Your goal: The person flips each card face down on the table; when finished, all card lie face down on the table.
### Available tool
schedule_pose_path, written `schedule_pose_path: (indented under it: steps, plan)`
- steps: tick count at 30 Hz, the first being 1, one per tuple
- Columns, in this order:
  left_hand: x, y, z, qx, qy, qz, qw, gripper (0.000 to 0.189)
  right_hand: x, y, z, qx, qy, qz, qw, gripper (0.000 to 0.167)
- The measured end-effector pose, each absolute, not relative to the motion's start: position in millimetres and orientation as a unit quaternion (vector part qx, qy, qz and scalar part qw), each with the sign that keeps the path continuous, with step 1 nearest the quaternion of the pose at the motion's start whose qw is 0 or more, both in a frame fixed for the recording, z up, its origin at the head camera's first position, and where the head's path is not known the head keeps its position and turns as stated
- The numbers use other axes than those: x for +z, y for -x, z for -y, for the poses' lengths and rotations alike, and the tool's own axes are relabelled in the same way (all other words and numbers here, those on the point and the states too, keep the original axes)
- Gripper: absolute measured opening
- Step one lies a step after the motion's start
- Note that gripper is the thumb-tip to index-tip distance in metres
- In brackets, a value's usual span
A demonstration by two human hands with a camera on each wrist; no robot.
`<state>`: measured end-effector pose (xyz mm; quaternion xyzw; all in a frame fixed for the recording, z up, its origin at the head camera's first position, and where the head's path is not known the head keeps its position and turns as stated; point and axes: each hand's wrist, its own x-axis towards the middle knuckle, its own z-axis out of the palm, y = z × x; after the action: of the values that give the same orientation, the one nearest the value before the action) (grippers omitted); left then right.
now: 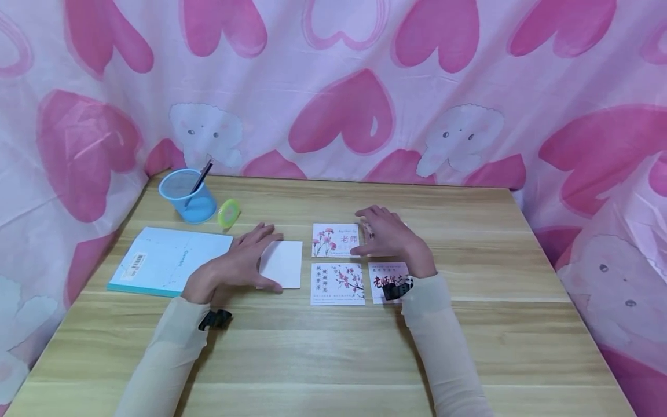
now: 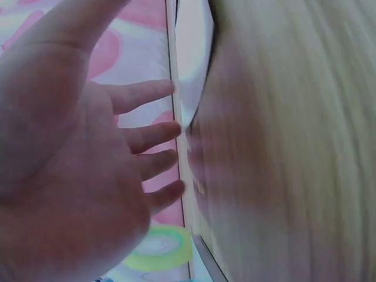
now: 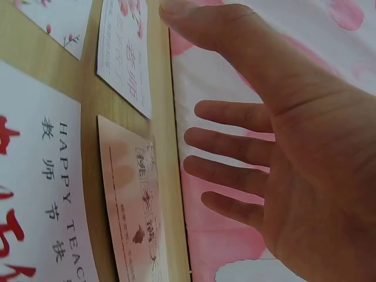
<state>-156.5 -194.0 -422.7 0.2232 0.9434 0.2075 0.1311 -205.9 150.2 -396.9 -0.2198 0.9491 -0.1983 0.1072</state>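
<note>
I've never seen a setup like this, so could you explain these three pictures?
No machine here, just a person working by hand. The wide picture is taken from the head, looking down; the close ones from each wrist. On the wooden table are a notebook, a blue pen holder, green tape, a blank white square and four printed greeting cards. The left hand spreads at the square's left side, the right hand over the far right card. Neither seems to hold anything.
</note>
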Motion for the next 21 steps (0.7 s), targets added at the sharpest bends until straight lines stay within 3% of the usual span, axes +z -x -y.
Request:
schedule_pose_path:
  steps: [6,14,21]
  plan:
    - [-418,168,175,0.225,-0.252,-0.937,0.085,0.101,-396,208,-152,-0.193,0.227,-0.949,0.1,0.093]
    - [-408,198,132,0.215,-0.258,-0.932,0.134,0.105,-407,208,-158,-0.192,0.226,-0.948,0.114,0.094]
    - [-413,207,124,0.194,-0.252,-0.937,0.144,0.105,-417,212,-161,-0.191,0.245,-0.944,0.113,0.099]
